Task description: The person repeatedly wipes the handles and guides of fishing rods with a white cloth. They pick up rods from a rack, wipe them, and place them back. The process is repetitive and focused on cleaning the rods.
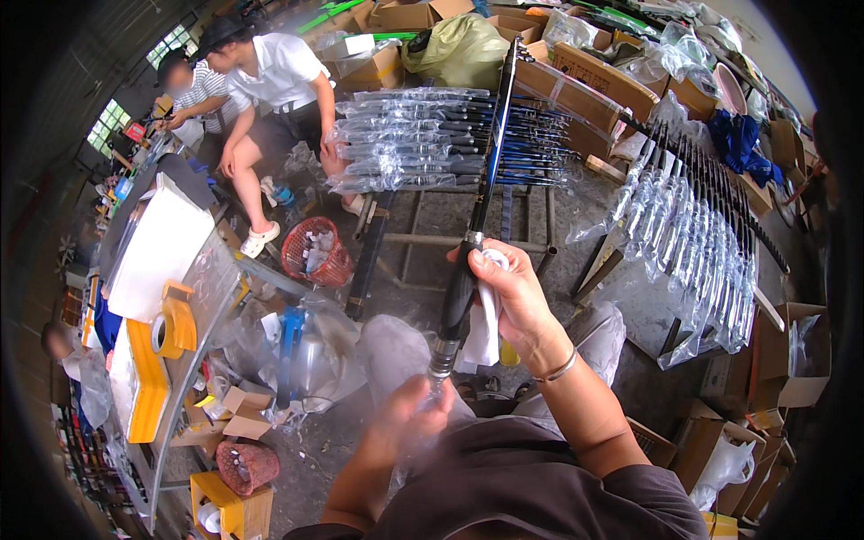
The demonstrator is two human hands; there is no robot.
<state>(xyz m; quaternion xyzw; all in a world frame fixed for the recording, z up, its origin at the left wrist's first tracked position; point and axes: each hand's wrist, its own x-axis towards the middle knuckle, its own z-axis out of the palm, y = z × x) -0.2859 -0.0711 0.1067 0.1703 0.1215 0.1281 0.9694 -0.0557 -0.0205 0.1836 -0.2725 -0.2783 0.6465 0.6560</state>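
A telescopic fishing rod [486,193] with a black grip and dark blue blank stands tilted before me, its tip pointing up and away. My right hand [515,292] is closed around the upper grip, pressing a folded white cloth [487,322] against it. Lower down, my left hand [416,418] is closed about the butt end, just under the metal reel seat; it is slightly blurred. Something clear, like a plastic sleeve, shows by the left fingers, but its outline is smeared. A bracelet circles my right wrist.
Bagged rods [405,135] lie in rows on a metal rack [423,238] ahead. More wrapped rods [688,234] lie on a stand at right. A red basket [317,252], a table [202,297] with yellow tape [171,331] and two seated people are at left. Cardboard boxes [598,81] pile up behind.
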